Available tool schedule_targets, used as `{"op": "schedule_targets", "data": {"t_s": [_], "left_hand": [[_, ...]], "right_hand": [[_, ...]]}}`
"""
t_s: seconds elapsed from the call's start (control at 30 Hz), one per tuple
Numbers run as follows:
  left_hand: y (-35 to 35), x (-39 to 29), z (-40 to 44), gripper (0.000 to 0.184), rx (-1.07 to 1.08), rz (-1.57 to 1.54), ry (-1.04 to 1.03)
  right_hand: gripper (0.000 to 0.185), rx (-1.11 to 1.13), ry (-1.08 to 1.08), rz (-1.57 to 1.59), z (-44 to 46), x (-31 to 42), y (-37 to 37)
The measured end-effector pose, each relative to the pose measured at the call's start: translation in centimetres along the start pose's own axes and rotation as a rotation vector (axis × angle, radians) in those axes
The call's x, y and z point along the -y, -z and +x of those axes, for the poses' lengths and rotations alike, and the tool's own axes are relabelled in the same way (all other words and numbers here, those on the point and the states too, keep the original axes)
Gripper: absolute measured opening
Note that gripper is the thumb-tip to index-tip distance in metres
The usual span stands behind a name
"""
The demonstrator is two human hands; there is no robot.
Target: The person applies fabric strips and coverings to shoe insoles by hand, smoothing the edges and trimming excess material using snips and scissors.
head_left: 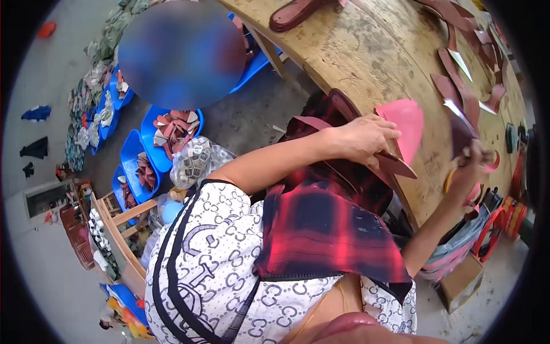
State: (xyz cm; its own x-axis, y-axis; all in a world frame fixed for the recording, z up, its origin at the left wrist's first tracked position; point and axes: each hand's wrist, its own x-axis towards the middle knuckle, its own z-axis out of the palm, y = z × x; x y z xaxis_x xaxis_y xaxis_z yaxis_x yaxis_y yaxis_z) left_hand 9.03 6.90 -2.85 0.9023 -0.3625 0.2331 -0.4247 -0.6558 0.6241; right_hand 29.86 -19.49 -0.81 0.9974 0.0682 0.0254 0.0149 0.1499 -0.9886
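My left hand point(366, 137) is closed at the table edge, gripping a brown shoe piece point(397, 165) with a pointed end. Beside its fingertips a bright pink flat piece point(408, 123) lies over the table edge; whether the two are joined I cannot tell. To the right, my right hand point(474, 160) is smeared by motion, with its fingers closed around a dark maroon piece point(462, 136). A long brown strip point(342, 105) rests near my left wrist, partly over my plaid apron point(326, 229).
The wooden table point(366, 57) carries brown strap pieces point(458, 86) at its far right and another brown piece point(295, 14) at the top. On the left floor stand blue bins point(133, 155) of cut pieces and a clear bag point(197, 163). A cardboard box point(461, 281) sits lower right.
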Motion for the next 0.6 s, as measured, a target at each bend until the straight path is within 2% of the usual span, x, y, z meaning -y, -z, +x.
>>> {"op": "schedule_targets", "data": {"t_s": [0.07, 0.1, 0.13, 0.17, 0.2, 0.27, 0.3, 0.33, 0.43, 0.53, 0.57, 0.6], "left_hand": [[0.4, 0.2, 0.5, 0.039, -0.008, -0.003, -0.046], [1.5, -1.0, 0.7, 0.040, -0.034, -0.202, 0.104], [2.6, -2.4, 1.2, 0.042, -0.040, -0.404, 0.247], [2.9, -3.5, 1.6, 0.043, -0.148, -0.696, 0.333], [3.0, -4.5, 1.9, 0.046, -0.233, -0.989, 0.444], [3.9, -6.3, 2.5, 0.032, -0.224, -1.143, 0.520], [3.3, -6.3, 2.3, 0.022, -0.200, -1.170, 0.493], [2.9, -6.9, 2.7, 0.019, -0.250, -1.249, 0.525], [1.6, -8.1, 3.1, 0.013, -0.457, -1.381, 0.567], [1.0, -6.5, 2.1, 0.016, -0.291, -1.305, 0.517], [1.2, -6.6, 2.0, 0.017, -0.238, -1.287, 0.558], [1.4, -6.9, 1.8, 0.018, -0.185, -1.266, 0.597]], "right_hand": [[0.018, 0.017, 0.335, -0.322, -1.2, 2.4, 1.5], [0.020, -0.014, 0.504, -0.473, -1.8, 3.5, 2.1], [0.021, -0.151, 0.251, -0.168, -3.8, 5.0, 0.8], [0.019, -0.033, 0.517, -0.548, -7.6, 6.7, -1.6], [0.014, 0.021, 0.540, -0.653, -10.6, 7.1, -2.9], [0.023, 0.238, 0.942, -0.793, -13.9, 6.4, -6.6], [0.020, 0.320, 0.916, -0.873, -15.0, 6.4, -7.7], [0.017, 0.411, 0.883, -0.940, -15.7, 6.5, -7.9], [0.011, 0.145, 0.833, -0.607, -15.5, 4.5, -6.6], [0.015, -0.017, 0.027, -0.166, -15.7, 5.0, -4.8], [0.019, 0.097, -0.148, 0.061, -15.8, 6.1, -5.6], [0.019, 0.087, -0.162, 0.043, -16.0, 5.2, -5.7]]}}
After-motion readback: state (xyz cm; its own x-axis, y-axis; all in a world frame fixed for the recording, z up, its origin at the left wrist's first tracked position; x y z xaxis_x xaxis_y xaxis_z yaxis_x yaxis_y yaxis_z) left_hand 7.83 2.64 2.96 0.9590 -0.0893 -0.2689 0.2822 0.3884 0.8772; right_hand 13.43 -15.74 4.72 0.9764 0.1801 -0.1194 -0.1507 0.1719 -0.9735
